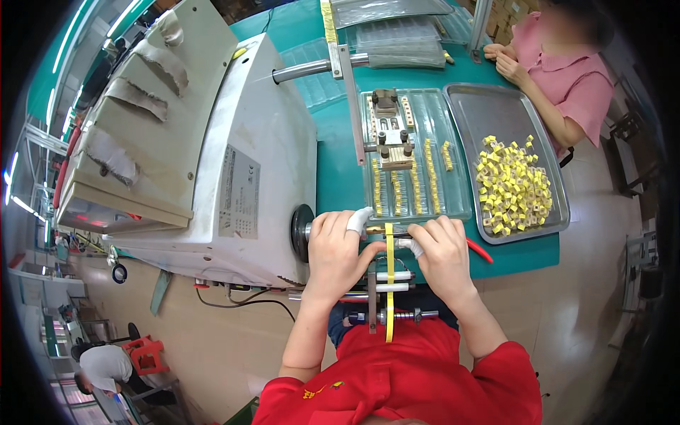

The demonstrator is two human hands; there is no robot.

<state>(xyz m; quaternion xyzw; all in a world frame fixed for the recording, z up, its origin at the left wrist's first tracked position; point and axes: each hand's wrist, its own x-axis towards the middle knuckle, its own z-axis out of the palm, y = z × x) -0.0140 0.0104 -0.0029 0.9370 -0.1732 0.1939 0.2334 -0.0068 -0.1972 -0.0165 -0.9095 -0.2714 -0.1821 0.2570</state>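
Observation:
My left hand (336, 246) is closed beside the black round chuck (303, 233) of a white machine, thumb and wrapped fingertip around the end of its spindle. What its fingers grip is hidden. My right hand (443, 256) faces it with bent fingers drawn together, white wrapping on a fingertip, at a thin dark rod. The small part there is too covered to make out. Between both hands a narrow yellow tape (389, 283) runs down over white rollers (394, 287). A red handle (480, 251) sticks out beyond my right hand; whether I hold it cannot be told.
Beyond my hands, a clear plastic tray (460, 190) carries rows of yellow-wrapped parts under a metal clamp fixture (394, 145). A metal tray (467, 106) at right holds a heap of yellow-taped pieces (511, 185). The machine housing (265, 142) fills the left. A person in pink (567, 81) sits at far right.

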